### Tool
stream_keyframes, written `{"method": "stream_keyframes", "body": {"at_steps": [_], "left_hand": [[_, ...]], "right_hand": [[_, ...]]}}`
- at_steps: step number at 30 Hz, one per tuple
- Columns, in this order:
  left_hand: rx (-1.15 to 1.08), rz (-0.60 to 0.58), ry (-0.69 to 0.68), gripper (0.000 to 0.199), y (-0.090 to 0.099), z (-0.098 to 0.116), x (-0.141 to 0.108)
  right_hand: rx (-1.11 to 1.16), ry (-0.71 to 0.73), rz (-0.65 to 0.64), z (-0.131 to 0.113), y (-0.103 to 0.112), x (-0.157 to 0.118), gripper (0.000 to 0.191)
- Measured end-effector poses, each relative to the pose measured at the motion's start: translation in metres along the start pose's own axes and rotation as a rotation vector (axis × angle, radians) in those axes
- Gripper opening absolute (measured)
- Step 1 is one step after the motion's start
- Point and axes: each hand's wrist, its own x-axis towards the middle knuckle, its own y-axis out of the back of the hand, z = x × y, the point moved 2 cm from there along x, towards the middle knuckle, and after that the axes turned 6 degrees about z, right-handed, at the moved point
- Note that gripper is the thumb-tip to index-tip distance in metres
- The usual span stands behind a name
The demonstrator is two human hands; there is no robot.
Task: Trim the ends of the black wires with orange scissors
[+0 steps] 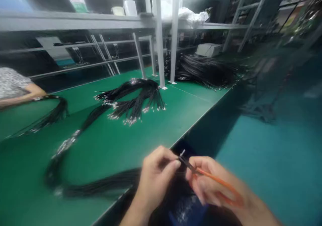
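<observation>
The black cable bundle (98, 186) is a thick rope of many thin dark strands, blurred in its lower stretch and broken by silvery clusters of ends. It lies on the green surface (100, 155) in a broad curve: from the middle left of the frame it bends down to the lower left, then turns its long axis almost level and points right, passing behind the left hand (157, 177) at lower centre.

That hand rises from the bottom edge, back of the hand outward, thumb and forefinger reaching right. The right hand (207, 182) comes in from the lower right corner, curled around scissors (213, 177) with orange handles and dark blades — its fingers are bent over the grips. The scissors' long axis slants, blades up and left, handles down and right. The left fingers are pinched narrow on a small cable end (182, 153) at the blade tips; its pale tip points up and slightly right — whether the blades touch it, I cannot tell.
</observation>
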Motion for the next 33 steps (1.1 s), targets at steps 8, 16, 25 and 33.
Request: {"method": "stream_keyframes", "body": {"at_steps": [8, 16, 25, 33], "left_hand": [[0.101, 0.016, -0.086, 0.01, 0.0, 0.002, -0.002], [0.44, 0.17, -0.456, 0.013, -0.008, 0.005, -0.011], [0.751, -0.157, -0.305, 0.012, -0.028, -0.019, 0.009], [1.091, -0.344, 0.037, 0.073, 0.087, -0.033, -0.002]], "right_hand": [[-0.242, -0.111, 0.152, -0.012, -0.007, -0.001, 0.027], [-0.394, -0.056, 0.2, -0.016, -0.001, -0.016, 0.026], [-0.564, 0.276, 0.682, -0.033, 0.01, -0.02, 0.03], [-0.614, 0.452, 1.026, -0.059, 0.034, -0.045, 0.038]]}}
